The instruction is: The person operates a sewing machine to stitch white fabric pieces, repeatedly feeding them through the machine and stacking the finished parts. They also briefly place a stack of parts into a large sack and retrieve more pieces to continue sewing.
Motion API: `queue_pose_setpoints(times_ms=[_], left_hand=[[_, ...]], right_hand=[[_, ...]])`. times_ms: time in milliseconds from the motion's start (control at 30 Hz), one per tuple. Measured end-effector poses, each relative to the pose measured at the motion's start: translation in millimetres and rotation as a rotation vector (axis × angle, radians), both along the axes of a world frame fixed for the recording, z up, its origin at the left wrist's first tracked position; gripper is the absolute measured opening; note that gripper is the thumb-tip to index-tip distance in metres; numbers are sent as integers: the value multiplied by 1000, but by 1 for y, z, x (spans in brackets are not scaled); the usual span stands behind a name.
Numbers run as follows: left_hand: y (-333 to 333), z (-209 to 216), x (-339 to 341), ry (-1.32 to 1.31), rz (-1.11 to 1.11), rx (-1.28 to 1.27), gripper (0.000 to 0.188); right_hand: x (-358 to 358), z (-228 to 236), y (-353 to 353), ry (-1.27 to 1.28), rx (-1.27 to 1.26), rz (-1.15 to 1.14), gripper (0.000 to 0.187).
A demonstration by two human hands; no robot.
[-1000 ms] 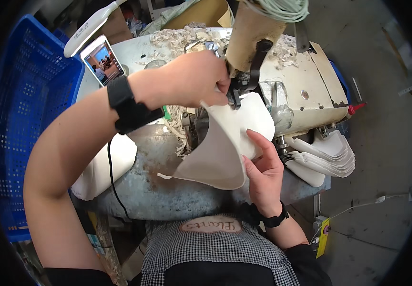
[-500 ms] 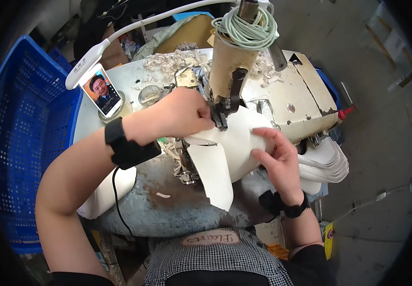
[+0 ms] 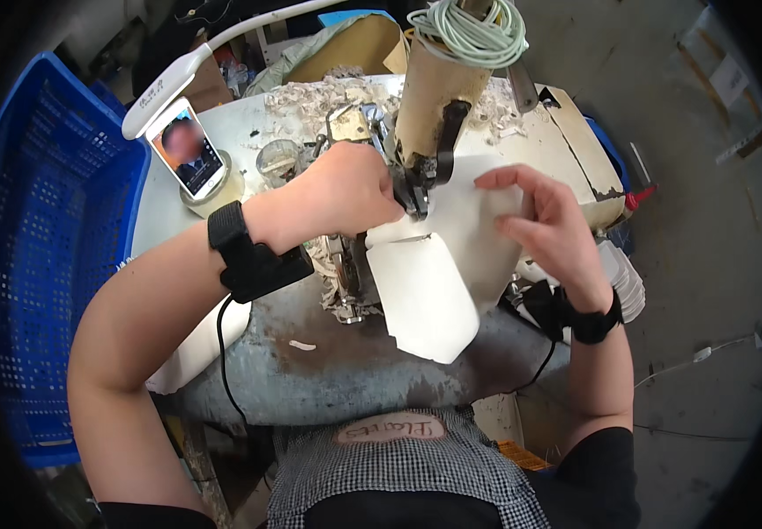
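Pale off-white sheet material, likely leather or synthetic, forms a curved workpiece (image 3: 478,238) under the dark presser foot of the sewing machine (image 3: 436,97). A flap of it (image 3: 425,304) hangs toward me. My left hand (image 3: 345,192) is closed at the workpiece's left edge, right beside the presser foot; its fingertips are partly hidden. My right hand (image 3: 553,225) rests on the right side of the workpiece, thumb and fingers apart and curved.
Scraps (image 3: 337,93) litter the machine table (image 3: 301,379). A phone (image 3: 185,150) leans on a jar at left, under a white lamp (image 3: 169,88). A blue crate (image 3: 55,264) flanks the table. Stacked white pieces (image 3: 620,278) lie at right; another (image 3: 200,344) lies at left.
The workpiece has turned, and its front flap has swung rightward and shows broader. My right hand has moved right and farther away. My left hand stays by the presser foot.
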State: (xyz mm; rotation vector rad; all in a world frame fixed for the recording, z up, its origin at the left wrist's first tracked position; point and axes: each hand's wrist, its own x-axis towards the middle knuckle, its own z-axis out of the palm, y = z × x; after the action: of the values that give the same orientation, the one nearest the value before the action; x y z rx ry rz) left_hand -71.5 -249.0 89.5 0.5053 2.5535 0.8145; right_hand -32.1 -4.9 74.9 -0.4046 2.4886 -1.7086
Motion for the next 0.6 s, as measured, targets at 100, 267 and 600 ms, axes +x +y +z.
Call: queue_pose_setpoints(times_ms=[100, 267, 600], left_hand=[[4, -1, 3, -107, 31, 45, 28], [4, 7, 6, -40, -28, -89, 31], [26, -13, 80, -830, 49, 813, 66]], right_hand=[[-12, 16, 3, 89, 235, 3, 38], [-24, 38, 8, 322, 299, 55, 33], [82, 72, 24, 393, 34, -10, 22]])
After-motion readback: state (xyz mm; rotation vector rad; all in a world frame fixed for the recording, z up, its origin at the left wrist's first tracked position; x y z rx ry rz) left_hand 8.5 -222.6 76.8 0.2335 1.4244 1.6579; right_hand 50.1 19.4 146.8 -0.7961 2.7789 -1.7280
